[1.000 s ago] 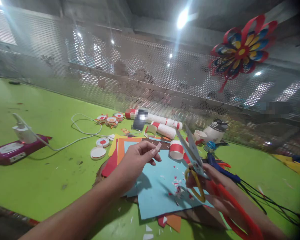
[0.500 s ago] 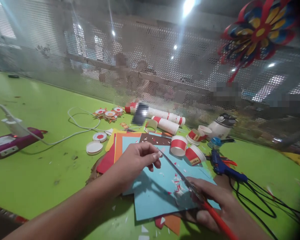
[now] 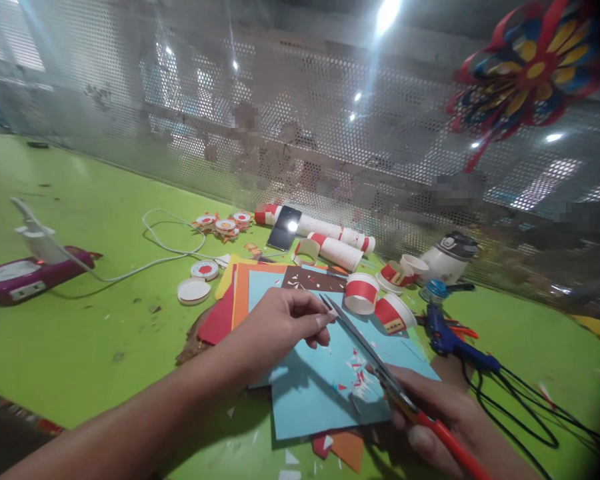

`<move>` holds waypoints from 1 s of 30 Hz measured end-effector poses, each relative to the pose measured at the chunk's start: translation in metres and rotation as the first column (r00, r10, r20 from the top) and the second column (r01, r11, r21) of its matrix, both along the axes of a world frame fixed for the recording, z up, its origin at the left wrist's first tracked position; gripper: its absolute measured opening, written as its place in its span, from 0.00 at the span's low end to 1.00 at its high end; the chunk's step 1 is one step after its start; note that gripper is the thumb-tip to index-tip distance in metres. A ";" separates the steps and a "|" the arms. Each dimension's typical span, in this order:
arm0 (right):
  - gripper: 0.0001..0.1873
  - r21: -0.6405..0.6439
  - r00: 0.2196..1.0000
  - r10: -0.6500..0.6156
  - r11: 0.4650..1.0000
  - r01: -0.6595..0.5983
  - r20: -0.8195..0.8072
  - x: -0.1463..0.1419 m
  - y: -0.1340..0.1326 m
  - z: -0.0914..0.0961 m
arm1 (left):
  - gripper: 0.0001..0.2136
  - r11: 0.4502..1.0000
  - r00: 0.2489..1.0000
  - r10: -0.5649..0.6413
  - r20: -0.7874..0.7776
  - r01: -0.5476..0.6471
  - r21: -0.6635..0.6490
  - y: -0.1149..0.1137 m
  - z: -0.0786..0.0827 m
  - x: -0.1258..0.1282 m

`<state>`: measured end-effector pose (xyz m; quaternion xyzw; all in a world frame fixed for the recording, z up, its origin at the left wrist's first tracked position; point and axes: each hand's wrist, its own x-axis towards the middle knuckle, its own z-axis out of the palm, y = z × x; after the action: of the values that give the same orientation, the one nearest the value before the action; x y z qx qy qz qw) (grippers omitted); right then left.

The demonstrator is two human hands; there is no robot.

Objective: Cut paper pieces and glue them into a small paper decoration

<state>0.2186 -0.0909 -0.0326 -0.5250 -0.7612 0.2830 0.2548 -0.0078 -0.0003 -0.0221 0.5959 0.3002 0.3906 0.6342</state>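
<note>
My left hand (image 3: pixel 280 327) hovers over a light blue paper sheet (image 3: pixel 320 387), its thumb and fingers pinched on a small scrap right at the tips of the scissor blades. My right hand (image 3: pixel 445 420) grips red-handled scissors (image 3: pixel 380 373) low over the same sheet, blades pointing up-left toward the left fingers. Tiny red and white paper snippets (image 3: pixel 357 377) lie on the blue sheet. Orange, red and yellow sheets (image 3: pixel 233 297) are stacked beneath it.
On the green table (image 3: pixel 105 333) are red-and-white paper cups (image 3: pixel 363 292), a blue glue gun (image 3: pixel 450 340) with black cable, a phone (image 3: pixel 285 228), a white cable (image 3: pixel 165 250), a purple device (image 3: pixel 20 280) and round lids (image 3: pixel 194 290). A perforated screen (image 3: pixel 280 133) bears a paper flower (image 3: pixel 530 73).
The scissors swung down from upright to lie low over the blue sheet, blades reaching my left fingertips. My left hand dropped slightly and closed its pinch.
</note>
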 end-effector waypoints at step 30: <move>0.32 -0.001 0.996 0.087 0.996 -0.087 0.002 -0.005 -0.006 0.007 | 0.03 0.971 0.990 -0.085 0.108 0.107 -0.214 0.004 -0.003 -0.003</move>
<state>0.2134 -0.0971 -0.0257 -0.4916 -0.7835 0.2937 0.2414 -0.0106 0.0040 -0.0246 0.5163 0.2806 0.3530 0.7281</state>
